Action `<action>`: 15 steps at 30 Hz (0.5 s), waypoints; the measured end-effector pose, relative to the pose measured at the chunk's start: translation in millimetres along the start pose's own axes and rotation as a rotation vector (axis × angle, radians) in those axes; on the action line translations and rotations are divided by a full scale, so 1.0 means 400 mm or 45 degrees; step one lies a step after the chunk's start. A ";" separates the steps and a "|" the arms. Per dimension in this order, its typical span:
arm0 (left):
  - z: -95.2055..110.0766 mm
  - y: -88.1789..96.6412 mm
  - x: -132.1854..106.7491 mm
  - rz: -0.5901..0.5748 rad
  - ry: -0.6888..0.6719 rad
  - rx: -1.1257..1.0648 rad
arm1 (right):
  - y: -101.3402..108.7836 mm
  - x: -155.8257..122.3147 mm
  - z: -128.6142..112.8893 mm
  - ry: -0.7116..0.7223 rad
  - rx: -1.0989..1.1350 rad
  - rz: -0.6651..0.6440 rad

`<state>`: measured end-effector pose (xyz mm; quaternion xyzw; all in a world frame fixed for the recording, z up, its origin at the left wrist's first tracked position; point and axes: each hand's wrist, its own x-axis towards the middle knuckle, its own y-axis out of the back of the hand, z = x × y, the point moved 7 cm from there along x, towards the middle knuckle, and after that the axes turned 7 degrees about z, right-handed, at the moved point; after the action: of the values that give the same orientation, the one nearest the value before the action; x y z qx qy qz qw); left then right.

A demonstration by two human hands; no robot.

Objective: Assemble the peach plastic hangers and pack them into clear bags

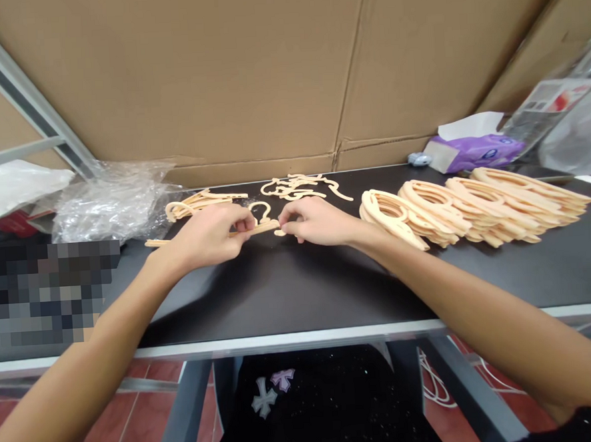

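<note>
My left hand [213, 232] is closed in a pinch on a beige folding hanger [266, 227], whose arm pokes out to the left behind the wrist. The hanger's curved hook [261, 208] points up between my two hands. At the hanger's right end my right hand [315, 220] has thumb and fingers pinched together; a small curved beige piece [280, 233] shows at the fingertips. My fingers partly hide where the pieces meet. Behind my left hand lie a few beige hanger parts [199, 203]. Beyond my right hand is a loose heap of beige hooks [301, 187].
Several stacks of beige hangers [455, 208] lie on the right of the black table [300, 301]. Behind them sits a purple tissue pack [481, 151]. Clear plastic wrap [109, 202] is bunched at the left. A cardboard wall [247, 77] rises along the back edge.
</note>
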<state>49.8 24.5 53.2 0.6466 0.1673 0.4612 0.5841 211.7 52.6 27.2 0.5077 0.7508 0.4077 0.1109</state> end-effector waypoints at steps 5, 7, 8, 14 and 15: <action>0.013 -0.027 -0.008 -0.186 0.002 -0.017 | 0.034 0.005 0.013 -0.043 0.123 0.180; 0.016 -0.031 -0.011 -0.212 0.000 -0.002 | 0.031 0.002 0.012 -0.065 0.190 0.091; 0.017 -0.032 -0.012 -0.217 0.001 0.006 | 0.024 -0.001 0.010 -0.073 0.205 0.026; 0.025 -0.041 -0.012 -0.224 -0.039 0.034 | -0.013 -0.011 -0.001 -0.070 0.162 -0.138; 0.028 -0.044 -0.012 -0.226 -0.057 0.032 | -0.017 -0.012 0.001 -0.076 0.155 -0.147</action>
<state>61.8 18.7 36.6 0.6467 0.2167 0.3909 0.6181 209.6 47.7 21.1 0.4812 0.7986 0.3389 0.1256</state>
